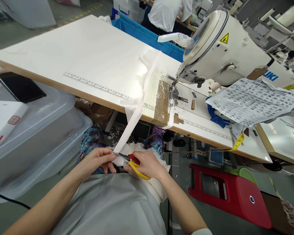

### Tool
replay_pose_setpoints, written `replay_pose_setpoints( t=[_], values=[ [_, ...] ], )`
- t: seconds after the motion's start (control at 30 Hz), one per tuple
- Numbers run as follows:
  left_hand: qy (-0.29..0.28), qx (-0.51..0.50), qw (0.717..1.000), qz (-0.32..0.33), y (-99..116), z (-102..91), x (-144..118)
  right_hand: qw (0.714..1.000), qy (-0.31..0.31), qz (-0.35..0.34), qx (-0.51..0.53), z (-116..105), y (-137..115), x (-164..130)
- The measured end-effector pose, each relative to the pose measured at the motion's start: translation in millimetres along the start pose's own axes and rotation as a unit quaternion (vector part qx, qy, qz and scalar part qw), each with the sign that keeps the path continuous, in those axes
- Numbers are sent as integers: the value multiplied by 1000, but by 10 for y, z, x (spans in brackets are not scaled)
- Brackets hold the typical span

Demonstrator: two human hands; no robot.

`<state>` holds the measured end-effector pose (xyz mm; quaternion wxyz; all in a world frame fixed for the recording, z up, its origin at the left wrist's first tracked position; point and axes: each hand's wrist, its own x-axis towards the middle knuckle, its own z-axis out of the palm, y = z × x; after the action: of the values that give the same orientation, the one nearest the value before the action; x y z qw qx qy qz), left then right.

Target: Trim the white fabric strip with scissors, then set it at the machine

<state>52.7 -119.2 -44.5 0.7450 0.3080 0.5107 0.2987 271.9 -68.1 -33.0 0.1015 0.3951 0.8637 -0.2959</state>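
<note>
Yellow-handled scissors [133, 163], blades across white fabric strip [134, 119] hanging off table

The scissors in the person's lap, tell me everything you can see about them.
The scissors are small, with yellow and red plastic-looking handles and thin, dark metal blades. The right hand grips the handles, fingers through the yellow loop. The blades point left, roughly level, and meet the end of a white fabric strip that hangs from the table edge. The left hand pinches that strip right beside the blade tips. How far the blades are open cannot be told.
</note>
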Motion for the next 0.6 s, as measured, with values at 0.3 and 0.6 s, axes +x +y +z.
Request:
replay_pose_setpoints(
  t=[0.3, 0.6],
  values=[
    [-14, -28, 999, -16, -40, -2, 16, 999, 32, 29, 26, 75, -8, -17],
    [-18, -26, 999, -24, -54, 35, 34, 998, 30, 38, 37, 125, 33, -61]
  ],
)
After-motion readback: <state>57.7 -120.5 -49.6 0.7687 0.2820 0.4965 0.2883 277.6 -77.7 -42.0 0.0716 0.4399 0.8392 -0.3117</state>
